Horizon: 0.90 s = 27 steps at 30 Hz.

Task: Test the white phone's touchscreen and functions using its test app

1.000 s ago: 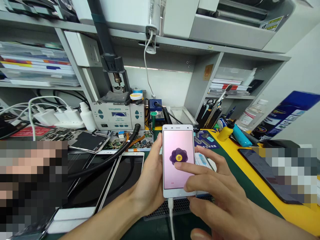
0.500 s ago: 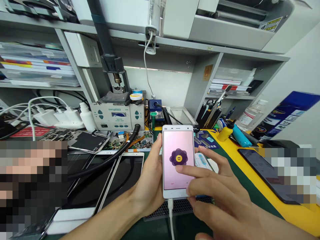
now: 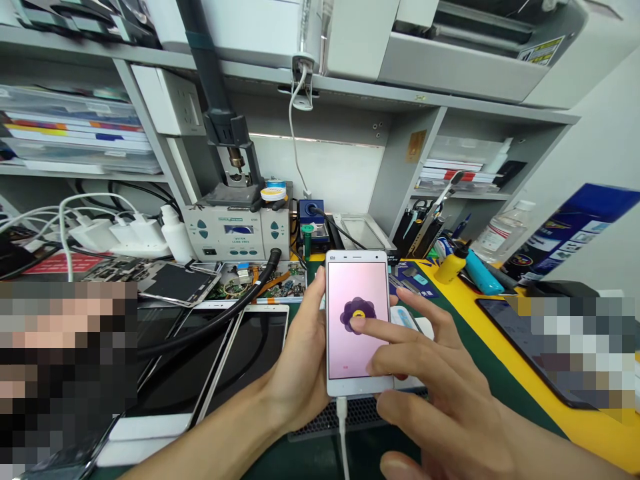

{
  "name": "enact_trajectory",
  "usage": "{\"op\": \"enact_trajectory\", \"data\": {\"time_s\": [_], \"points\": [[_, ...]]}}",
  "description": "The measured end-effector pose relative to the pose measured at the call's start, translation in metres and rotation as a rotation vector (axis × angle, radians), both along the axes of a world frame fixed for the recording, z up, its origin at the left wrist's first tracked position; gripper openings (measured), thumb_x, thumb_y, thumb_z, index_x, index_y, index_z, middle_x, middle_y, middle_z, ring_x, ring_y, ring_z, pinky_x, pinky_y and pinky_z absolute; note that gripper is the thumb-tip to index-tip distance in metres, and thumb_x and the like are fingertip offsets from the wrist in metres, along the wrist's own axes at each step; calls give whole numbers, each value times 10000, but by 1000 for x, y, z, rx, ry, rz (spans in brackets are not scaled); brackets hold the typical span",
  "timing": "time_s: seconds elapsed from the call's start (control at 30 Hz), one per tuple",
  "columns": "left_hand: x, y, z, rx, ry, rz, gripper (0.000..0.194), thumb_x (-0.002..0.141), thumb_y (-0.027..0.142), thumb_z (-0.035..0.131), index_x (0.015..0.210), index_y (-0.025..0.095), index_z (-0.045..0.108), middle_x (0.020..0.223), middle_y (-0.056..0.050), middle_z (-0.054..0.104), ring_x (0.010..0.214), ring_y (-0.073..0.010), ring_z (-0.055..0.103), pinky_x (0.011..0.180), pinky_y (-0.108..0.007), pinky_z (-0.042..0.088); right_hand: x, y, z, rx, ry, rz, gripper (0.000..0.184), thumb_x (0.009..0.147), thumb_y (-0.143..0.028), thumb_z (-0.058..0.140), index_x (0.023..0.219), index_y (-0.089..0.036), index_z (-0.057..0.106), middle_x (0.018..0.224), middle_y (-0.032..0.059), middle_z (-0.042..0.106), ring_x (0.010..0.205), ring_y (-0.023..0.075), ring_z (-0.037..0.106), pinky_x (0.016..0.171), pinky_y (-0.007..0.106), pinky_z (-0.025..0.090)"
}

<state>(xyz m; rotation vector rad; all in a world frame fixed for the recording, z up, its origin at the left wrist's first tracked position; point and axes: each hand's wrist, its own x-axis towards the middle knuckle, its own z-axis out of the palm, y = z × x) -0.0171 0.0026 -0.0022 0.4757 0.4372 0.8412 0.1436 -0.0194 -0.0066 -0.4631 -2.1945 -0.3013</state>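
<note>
A white smartphone (image 3: 357,280) stands upright, its screen lit pink with a dark flower shape and a yellow centre. Wrapped around its left side is my left hand (image 3: 303,357), thumb along the edge. A white charging cable (image 3: 343,427) is plugged into the bottom of the phone. My right hand (image 3: 445,393) is in front of the phone's lower right, fingers apart and holding nothing. One fingertip lies over the yellow centre of the flower, and another is near the lower right of the screen.
Several dark-screened tablets (image 3: 253,340) lie on the left under a black hose. Behind them is a grey rework station (image 3: 235,230) beside a tray of circuit parts (image 3: 295,283). A dark phone (image 3: 525,353), bottles and a tool holder (image 3: 423,230) are on the right.
My right hand's fingertip has moved up slightly, from below the flower onto its yellow centre. The phone stays in my left hand, nearly still.
</note>
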Motion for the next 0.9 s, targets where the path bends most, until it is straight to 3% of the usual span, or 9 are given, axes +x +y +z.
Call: {"op": "enact_trajectory", "data": {"time_s": [0.13,0.3,0.53,0.8,0.9], "points": [[0,0,1,-14,14,29,692,862,675,474,1307,164,616,1025,-120,737,906,-249,681,803,-331,483,-1,8,-3,107,1,61,272,873,-317,438,662,-193,556,842,51,613,1211,276,626,1157,548,298],[0,-1,1,6,-8,-2,723,860,699,447,1303,153,615,1008,-124,741,897,-258,685,809,-347,488,4,-3,5,-36,-15,-19,312,898,-319,442,654,-187,586,784,26,645,1128,254,677,1170,532,299],[1,0,1,6,11,4,739,856,708,439,1303,145,611,991,-129,747,882,-269,690,809,-366,489,8,-11,11,-61,6,-16,262,862,-258,462,676,-180,629,696,3,647,978,214,724,1134,505,362],[1,1,2,11,-27,-28,737,865,705,429,1305,142,609,1019,-125,739,918,-266,679,814,-352,482,3,-8,8,-42,-40,-32,235,847,-272,457,662,-196,579,769,25,644,1105,252,682,1139,530,325],[1,1,0,3,-8,13,722,863,691,455,1318,150,599,1017,-117,738,912,-255,678,813,-340,479,0,-5,1,-26,58,-42,248,853,-273,429,648,-197,544,794,36,612,1152,265,657,1134,561,314]]}}
